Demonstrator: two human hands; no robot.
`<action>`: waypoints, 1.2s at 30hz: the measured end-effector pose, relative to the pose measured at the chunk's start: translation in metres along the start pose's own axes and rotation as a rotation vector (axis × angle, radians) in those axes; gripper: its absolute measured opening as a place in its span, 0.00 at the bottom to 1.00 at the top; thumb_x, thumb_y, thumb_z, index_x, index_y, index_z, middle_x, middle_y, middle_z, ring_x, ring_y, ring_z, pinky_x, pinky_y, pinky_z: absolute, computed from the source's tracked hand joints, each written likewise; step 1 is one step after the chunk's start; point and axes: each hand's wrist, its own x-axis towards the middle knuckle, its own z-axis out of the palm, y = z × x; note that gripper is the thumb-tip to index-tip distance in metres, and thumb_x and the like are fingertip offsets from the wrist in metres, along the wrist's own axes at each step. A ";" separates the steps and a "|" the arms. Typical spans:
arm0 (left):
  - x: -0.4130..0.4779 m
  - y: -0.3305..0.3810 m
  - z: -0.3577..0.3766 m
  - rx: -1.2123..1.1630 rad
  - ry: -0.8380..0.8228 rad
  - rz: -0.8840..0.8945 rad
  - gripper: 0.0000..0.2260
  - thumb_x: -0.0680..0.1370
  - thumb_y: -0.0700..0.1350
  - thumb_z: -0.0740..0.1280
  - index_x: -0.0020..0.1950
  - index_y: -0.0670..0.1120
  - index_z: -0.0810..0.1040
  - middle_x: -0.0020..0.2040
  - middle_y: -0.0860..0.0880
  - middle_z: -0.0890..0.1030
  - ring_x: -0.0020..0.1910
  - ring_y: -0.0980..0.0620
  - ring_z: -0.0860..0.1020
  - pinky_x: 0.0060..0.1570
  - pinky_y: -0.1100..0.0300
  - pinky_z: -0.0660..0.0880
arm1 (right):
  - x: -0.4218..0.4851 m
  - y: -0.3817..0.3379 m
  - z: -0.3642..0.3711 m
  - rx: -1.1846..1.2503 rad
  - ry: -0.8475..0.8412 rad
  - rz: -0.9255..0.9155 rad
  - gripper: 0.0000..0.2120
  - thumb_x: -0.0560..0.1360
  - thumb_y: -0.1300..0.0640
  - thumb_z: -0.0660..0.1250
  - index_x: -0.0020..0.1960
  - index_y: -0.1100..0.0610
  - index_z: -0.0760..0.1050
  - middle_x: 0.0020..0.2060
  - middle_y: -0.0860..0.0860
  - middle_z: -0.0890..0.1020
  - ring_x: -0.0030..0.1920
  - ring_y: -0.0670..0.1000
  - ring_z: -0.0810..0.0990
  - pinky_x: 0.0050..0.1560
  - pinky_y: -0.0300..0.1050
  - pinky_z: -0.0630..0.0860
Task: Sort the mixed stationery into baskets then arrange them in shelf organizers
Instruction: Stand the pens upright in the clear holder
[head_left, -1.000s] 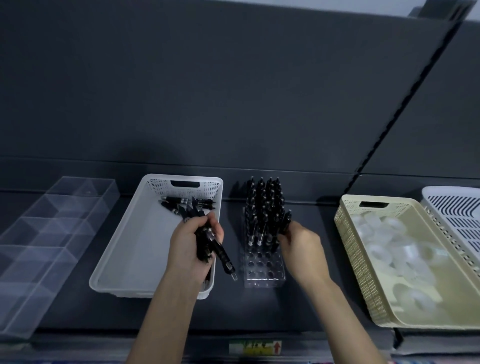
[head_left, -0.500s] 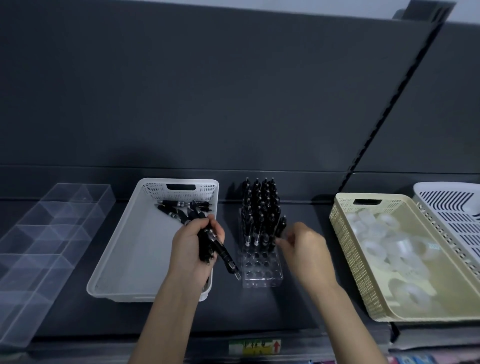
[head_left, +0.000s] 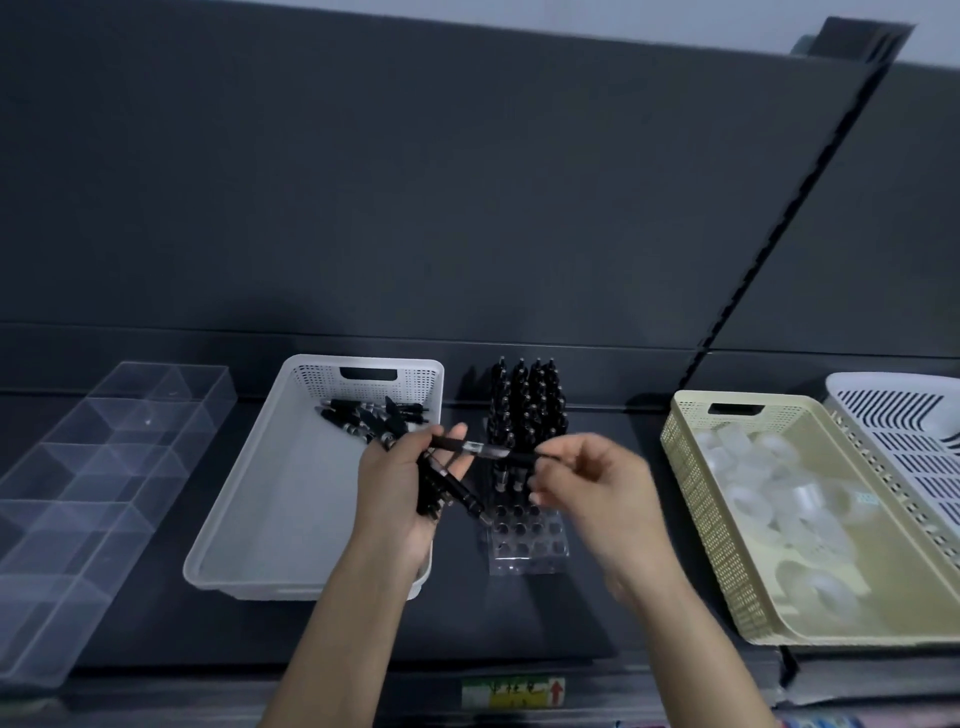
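Observation:
My left hand (head_left: 397, 480) grips a bundle of black pens (head_left: 447, 488) over the right rim of the white basket (head_left: 249, 499). A single black pen (head_left: 483, 448) lies level between both hands; my right hand (head_left: 592, 488) pinches its right end, and the left fingertips touch its other end. More black pens (head_left: 363, 413) lie at the far end of the white basket. Behind the hands stands a clear pen holder (head_left: 527, 535) with several black pens (head_left: 527, 400) upright in its back rows and bare holes in front.
A clear divided organizer (head_left: 98, 467) lies at the left on the dark shelf. At the right is a cream basket (head_left: 727, 545) of clear tape rolls (head_left: 774, 483), with a white slotted basket (head_left: 914, 431) beyond it. A yellow label (head_left: 511, 692) sits on the shelf's front edge.
My right hand left the pen holder and moved toward the left hand, where it now pinches one pen drawn from the bundle. The left hand stayed over the basket's rim.

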 end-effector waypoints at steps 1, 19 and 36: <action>0.001 0.001 -0.002 0.044 0.010 0.012 0.08 0.77 0.32 0.63 0.56 0.38 0.73 0.48 0.36 0.78 0.42 0.47 0.85 0.43 0.51 0.82 | 0.002 -0.004 -0.003 0.024 0.046 -0.055 0.10 0.72 0.72 0.67 0.41 0.57 0.79 0.33 0.52 0.81 0.33 0.46 0.79 0.34 0.36 0.78; 0.008 0.011 -0.016 -0.024 0.033 0.029 0.05 0.78 0.29 0.60 0.48 0.34 0.74 0.41 0.38 0.78 0.38 0.51 0.81 0.46 0.57 0.81 | 0.012 0.012 0.003 -0.580 0.251 -0.451 0.06 0.71 0.62 0.72 0.47 0.56 0.79 0.39 0.46 0.81 0.39 0.38 0.79 0.41 0.23 0.71; 0.004 0.011 -0.019 0.004 0.018 0.061 0.06 0.79 0.32 0.62 0.48 0.37 0.78 0.38 0.45 0.84 0.41 0.50 0.83 0.49 0.58 0.80 | 0.008 0.037 0.019 -0.761 0.126 -0.445 0.07 0.71 0.63 0.73 0.49 0.59 0.80 0.39 0.48 0.79 0.35 0.42 0.76 0.38 0.20 0.68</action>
